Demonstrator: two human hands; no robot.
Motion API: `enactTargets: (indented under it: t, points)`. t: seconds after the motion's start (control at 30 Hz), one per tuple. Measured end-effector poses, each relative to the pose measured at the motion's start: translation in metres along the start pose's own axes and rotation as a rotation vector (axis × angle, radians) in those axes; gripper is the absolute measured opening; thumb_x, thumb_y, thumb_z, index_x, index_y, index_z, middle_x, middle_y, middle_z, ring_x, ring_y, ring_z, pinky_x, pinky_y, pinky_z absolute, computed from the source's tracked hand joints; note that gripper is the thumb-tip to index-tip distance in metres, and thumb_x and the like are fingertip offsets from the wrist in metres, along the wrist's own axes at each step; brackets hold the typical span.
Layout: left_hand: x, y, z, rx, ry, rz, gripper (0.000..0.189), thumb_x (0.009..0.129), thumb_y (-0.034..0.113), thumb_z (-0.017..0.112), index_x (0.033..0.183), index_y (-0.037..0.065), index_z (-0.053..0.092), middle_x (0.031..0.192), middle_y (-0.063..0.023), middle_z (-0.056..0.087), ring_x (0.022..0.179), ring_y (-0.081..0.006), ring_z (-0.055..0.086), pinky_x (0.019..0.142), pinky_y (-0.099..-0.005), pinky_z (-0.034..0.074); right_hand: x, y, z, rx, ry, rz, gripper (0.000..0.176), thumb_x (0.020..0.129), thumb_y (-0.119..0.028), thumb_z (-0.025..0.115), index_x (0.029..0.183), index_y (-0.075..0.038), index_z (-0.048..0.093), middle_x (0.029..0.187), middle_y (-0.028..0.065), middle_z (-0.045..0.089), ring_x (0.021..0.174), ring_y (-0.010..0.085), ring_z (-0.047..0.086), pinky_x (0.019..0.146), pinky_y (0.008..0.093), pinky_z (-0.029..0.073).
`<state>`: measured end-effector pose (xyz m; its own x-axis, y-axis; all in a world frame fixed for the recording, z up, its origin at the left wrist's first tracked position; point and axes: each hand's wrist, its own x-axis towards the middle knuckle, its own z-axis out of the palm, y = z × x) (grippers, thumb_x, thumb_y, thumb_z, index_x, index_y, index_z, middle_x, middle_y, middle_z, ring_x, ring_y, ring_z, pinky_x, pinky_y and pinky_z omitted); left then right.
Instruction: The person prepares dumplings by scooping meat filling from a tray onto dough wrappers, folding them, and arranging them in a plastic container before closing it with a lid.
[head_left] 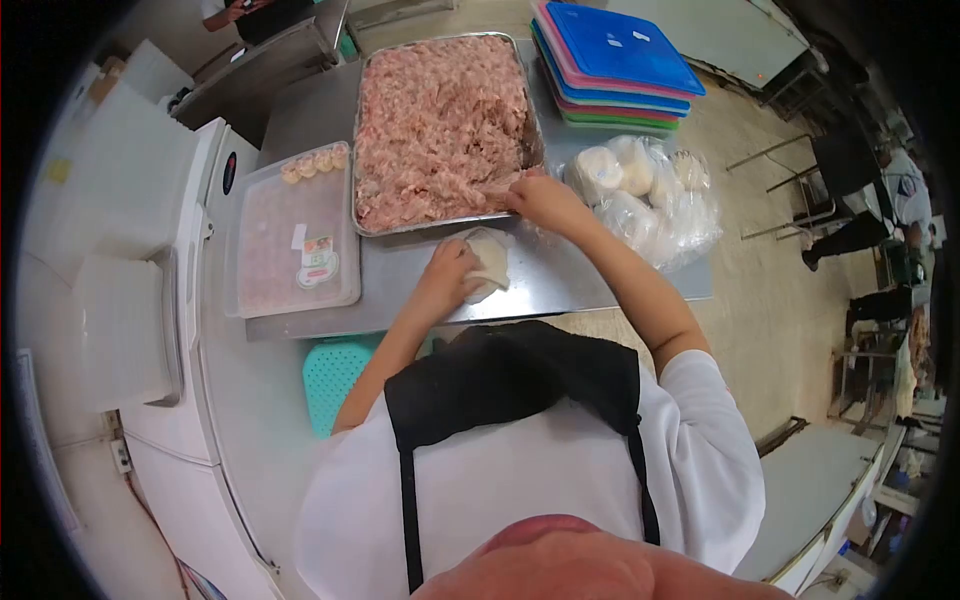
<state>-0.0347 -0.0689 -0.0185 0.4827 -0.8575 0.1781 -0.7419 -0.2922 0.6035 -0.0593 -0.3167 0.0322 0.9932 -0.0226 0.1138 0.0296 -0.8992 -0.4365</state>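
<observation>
Round pale dough wrappers lie by the front edge of the steel table, partly on clear plastic. My left hand has its fingers curled around their left side. At the lower right corner of a big metal tray heaped with raw minced meat is my right hand. Its fingers are closed at the meat's edge, and what they hold is too small to make out. To the left, a lidded clear plastic box has several small filled dumplings in a row at its back edge.
Plastic bags of round wrappers sit to the right of the tray. Behind them rises a stack of coloured plastic lids. A white fridge borders the left, with a turquoise stool below the table. Other people are farther off.
</observation>
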Motion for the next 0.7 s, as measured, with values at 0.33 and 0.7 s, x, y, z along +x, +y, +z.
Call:
enactTargets:
  t: [0.33, 0.7]
  points:
    - [0.009, 0.004, -0.019, -0.424, 0.266, -0.286, 0.027, 0.093, 0.024, 0.057, 0.101, 0.000, 0.065, 0.098, -0.0114, 0.063, 0.092, -0.0239, 0.060, 0.083, -0.0324, 0.046, 0.017, 0.002, 0.007, -0.228, 0.002, -0.208, 0.033, 0.089, -0.034, 0.056, 0.076, -0.007, 0.067, 0.074, 0.0157, 0.066, 0.075, 0.0339, 0.066, 0.065, 0.0466, 0.051]
    - [0.043, -0.016, -0.101, 0.081, 0.125, -0.172, 0.027, 0.085, 0.010, 0.053, 0.111, 0.006, 0.060, 0.091, -0.0181, 0.064, 0.086, -0.0370, 0.063, 0.075, -0.0424, 0.048, 0.023, 0.003, -0.033, 0.042, -0.112, 0.044, 0.027, 0.089, -0.029, 0.055, 0.081, -0.007, 0.068, 0.077, 0.0151, 0.066, 0.077, 0.0327, 0.066, 0.068, 0.0467, 0.051]
